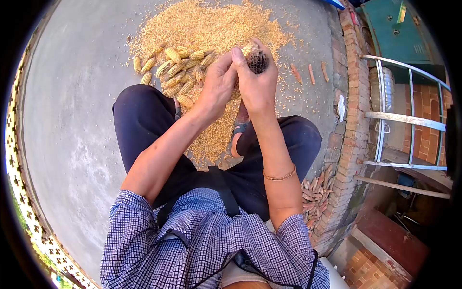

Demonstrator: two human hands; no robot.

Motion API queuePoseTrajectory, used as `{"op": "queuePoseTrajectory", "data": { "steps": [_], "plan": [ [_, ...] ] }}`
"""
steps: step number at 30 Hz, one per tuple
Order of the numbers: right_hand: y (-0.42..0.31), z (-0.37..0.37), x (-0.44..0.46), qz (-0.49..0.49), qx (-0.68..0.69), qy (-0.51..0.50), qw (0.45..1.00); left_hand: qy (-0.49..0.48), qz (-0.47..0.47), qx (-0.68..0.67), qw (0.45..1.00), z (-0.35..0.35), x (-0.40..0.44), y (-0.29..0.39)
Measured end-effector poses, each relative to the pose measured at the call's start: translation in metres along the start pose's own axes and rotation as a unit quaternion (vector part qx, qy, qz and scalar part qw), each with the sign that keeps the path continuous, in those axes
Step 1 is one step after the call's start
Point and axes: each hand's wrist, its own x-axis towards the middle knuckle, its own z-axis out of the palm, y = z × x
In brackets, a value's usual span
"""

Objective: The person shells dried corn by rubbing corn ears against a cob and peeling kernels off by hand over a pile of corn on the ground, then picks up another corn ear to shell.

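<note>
In front of my knees, both hands are together. My right hand (pixel 260 84) is closed around an ear of corn (pixel 257 62) whose near end is dark and ragged; some pale yellow kernels show at its far side. Pressed close on the left, my left hand (pixel 217 86) is curled against the same ear, its fingertips partly hidden. Several ears of corn (pixel 174 72) lie in a heap just left of the hands. Loose corn kernels (pixel 207 24) spread in a wide pile beyond them, and more kernels lie between my feet.
Three stripped reddish cobs (pixel 312 74) lie right of the kernels. A heap of bare cobs (pixel 317 195) sits by my right side against a low brick edge (pixel 353 115). Beyond it stand a metal railing (pixel 409 118) and a green cabinet (pixel 394 31). Grey concrete floor (pixel 72 106) extends leftward.
</note>
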Motion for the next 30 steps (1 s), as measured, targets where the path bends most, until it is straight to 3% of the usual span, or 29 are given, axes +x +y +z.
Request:
{"op": "queuePoseTrajectory", "data": {
  "steps": [1,4,5,6,10,17,20,23,30],
  "plan": [
    [0.009,0.005,0.000,-0.016,-0.045,0.043,0.998,0.011,0.051,0.181,0.982,-0.001,-0.002,-0.003],
    [0.012,0.007,0.001,-0.009,-0.104,0.117,0.988,-0.016,0.008,0.108,0.994,0.002,-0.003,0.008],
    [0.014,0.003,0.008,0.016,-0.086,0.129,0.988,-0.042,0.011,0.166,0.985,-0.010,0.001,0.001],
    [0.015,0.001,0.012,0.042,-0.069,0.140,0.987,-0.060,-0.004,0.142,0.988,-0.012,-0.001,-0.001],
    [0.015,-0.003,0.017,-0.011,-0.008,0.098,0.995,-0.103,-0.069,-0.007,0.992,-0.007,-0.010,0.010],
    [0.001,-0.019,0.024,0.112,0.193,0.126,0.967,-0.173,-0.151,-0.088,0.969,-0.010,-0.009,0.022],
    [0.000,-0.023,0.023,0.116,0.229,0.104,0.961,-0.159,-0.127,-0.060,0.977,-0.005,-0.013,0.026],
    [0.001,-0.026,0.024,0.095,0.225,0.110,0.963,-0.198,-0.026,0.093,0.975,-0.004,-0.016,0.033],
    [-0.015,-0.032,0.019,0.120,0.298,0.047,0.946,-0.127,0.015,0.168,0.977,-0.007,-0.019,0.031]
  ]
}}
